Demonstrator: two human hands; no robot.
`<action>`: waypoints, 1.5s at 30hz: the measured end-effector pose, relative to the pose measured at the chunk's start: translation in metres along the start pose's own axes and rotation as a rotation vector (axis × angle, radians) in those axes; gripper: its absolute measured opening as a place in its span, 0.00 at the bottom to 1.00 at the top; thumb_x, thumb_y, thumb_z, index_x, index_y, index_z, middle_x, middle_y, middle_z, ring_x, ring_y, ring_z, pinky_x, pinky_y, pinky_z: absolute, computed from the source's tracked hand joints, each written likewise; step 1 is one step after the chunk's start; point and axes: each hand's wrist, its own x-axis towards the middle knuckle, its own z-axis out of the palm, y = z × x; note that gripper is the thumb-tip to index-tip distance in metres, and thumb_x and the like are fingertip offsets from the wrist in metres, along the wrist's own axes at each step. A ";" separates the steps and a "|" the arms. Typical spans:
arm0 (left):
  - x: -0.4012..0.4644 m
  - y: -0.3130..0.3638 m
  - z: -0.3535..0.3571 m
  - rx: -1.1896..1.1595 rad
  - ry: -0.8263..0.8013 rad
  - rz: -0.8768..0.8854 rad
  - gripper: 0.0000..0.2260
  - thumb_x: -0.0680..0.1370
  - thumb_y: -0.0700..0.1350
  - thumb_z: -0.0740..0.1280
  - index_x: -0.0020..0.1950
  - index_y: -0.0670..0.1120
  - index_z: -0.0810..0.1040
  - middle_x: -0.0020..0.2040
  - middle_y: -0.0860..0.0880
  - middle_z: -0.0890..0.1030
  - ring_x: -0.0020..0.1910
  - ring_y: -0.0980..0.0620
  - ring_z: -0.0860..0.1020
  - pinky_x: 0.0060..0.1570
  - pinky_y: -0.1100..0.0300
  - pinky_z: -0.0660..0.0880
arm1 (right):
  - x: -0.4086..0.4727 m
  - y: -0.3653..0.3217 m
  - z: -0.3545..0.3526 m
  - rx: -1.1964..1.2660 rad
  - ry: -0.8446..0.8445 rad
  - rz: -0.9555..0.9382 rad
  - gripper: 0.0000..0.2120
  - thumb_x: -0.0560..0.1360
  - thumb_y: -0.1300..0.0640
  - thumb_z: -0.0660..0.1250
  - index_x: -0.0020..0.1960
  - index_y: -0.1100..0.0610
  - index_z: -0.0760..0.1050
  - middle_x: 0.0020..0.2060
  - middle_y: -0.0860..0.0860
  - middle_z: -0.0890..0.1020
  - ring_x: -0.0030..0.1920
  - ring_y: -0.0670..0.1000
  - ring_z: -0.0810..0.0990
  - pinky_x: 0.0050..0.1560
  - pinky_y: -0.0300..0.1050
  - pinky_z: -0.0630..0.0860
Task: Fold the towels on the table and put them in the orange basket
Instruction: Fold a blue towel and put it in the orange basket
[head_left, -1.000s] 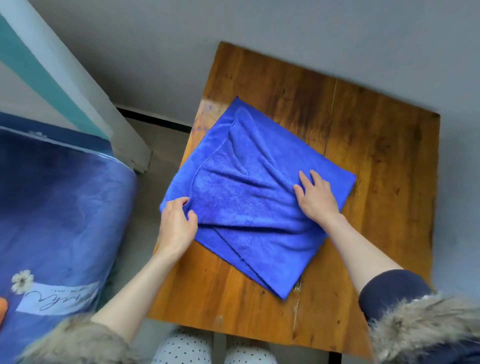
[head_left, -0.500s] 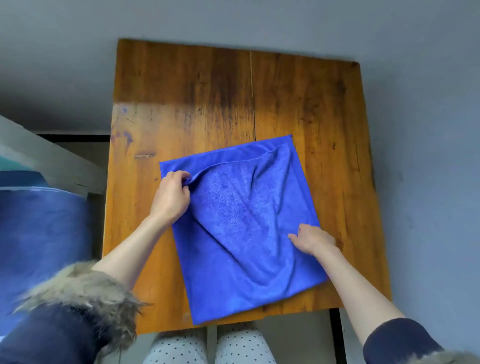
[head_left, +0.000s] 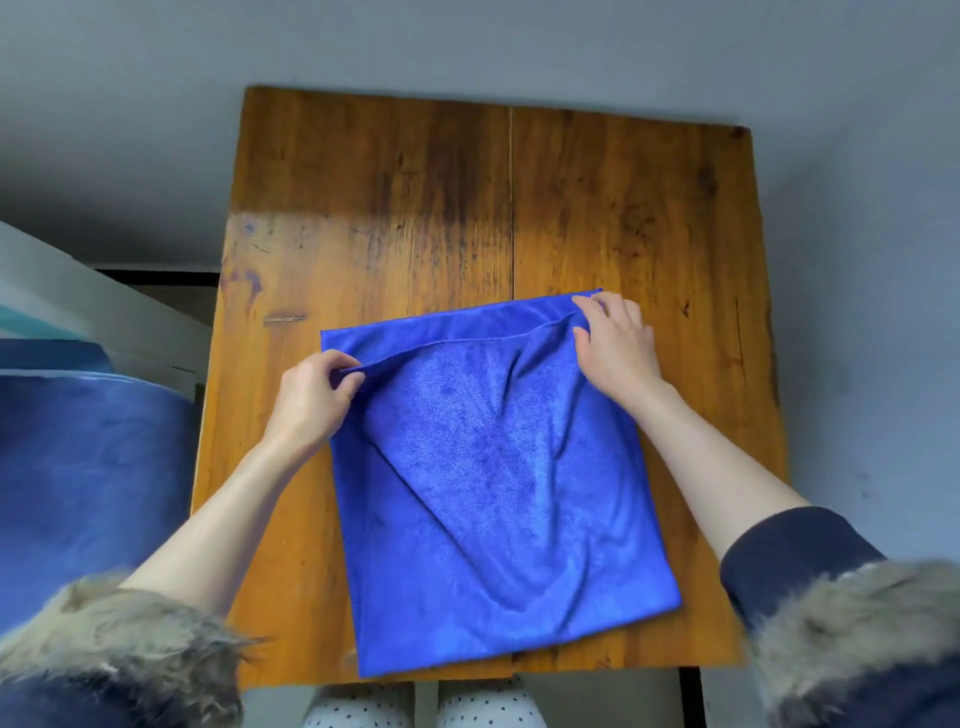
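Observation:
A blue towel (head_left: 493, 493), folded over once, lies on the near half of the wooden table (head_left: 415, 208). Its upper layer is creased and sits a little short of the lower layer along the far edge. My left hand (head_left: 311, 400) pinches the upper layer at its far left corner. My right hand (head_left: 615, 343) grips the far right corner of the towel, thumb under the upper edge. The orange basket is not in view.
The table's far half is bare wood, set against a grey wall. A blue bedcover (head_left: 88, 467) lies to the left, beyond a white frame (head_left: 104, 312). My knees in dotted trousers (head_left: 415, 706) show below the table's near edge.
The view swung until the table looks square on. My right hand moved from the towel's near right side up to its far right corner. My left hand kept its hold on the far left corner.

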 end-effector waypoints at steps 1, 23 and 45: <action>0.000 0.000 -0.002 -0.019 0.004 0.009 0.05 0.77 0.41 0.65 0.51 0.43 0.79 0.48 0.47 0.81 0.45 0.52 0.75 0.43 0.66 0.65 | 0.007 -0.001 0.002 -0.067 -0.038 -0.047 0.20 0.80 0.55 0.57 0.71 0.54 0.64 0.71 0.53 0.64 0.72 0.55 0.56 0.68 0.57 0.58; -0.016 0.004 -0.028 -0.874 -0.023 -0.142 0.06 0.78 0.41 0.64 0.42 0.48 0.78 0.36 0.53 0.81 0.39 0.54 0.75 0.41 0.59 0.70 | -0.007 0.042 -0.049 1.331 -0.109 0.330 0.06 0.76 0.64 0.64 0.42 0.59 0.77 0.34 0.49 0.82 0.36 0.44 0.79 0.38 0.34 0.76; 0.048 -0.015 0.004 0.025 0.137 -0.083 0.05 0.73 0.40 0.71 0.47 0.40 0.79 0.52 0.43 0.69 0.50 0.46 0.71 0.54 0.60 0.66 | 0.071 0.038 -0.006 0.226 -0.054 -0.103 0.04 0.73 0.61 0.68 0.47 0.60 0.79 0.54 0.54 0.73 0.58 0.53 0.71 0.57 0.39 0.65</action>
